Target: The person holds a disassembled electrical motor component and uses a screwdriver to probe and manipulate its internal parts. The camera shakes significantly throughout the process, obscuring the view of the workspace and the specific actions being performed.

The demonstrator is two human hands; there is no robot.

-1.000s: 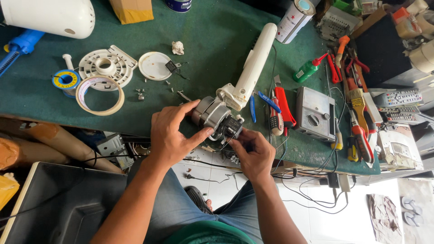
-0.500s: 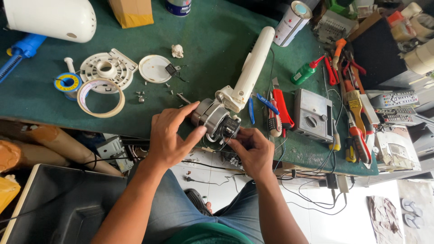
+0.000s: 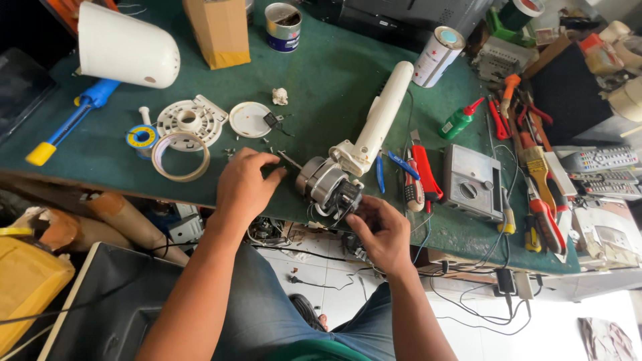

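Green workshop surface point(image 3: 321, 80): right hand point(image 3: 380, 230) grips the fan motor point(image 3: 328, 184) at its near side; left hand point(image 3: 242, 184), fingers loosely curled and holding nothing, rests just left of it.

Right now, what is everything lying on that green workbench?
Fan motor: one, grey metal, front edge, on a white neck.
White housing: one, far left.
Round plastic plates: two, white, left of centre.
Tape ring: one, beige, left front.
Solder reel: one, blue and yellow, beside the ring.
Cardboard box: one, brown, back.
Tin can: one, back.
Spray can: one, white, back right.
Squeeze bottle: one, green.
Meter: one, grey, right.
Left hand: near small screws.
Right hand: on the motor.
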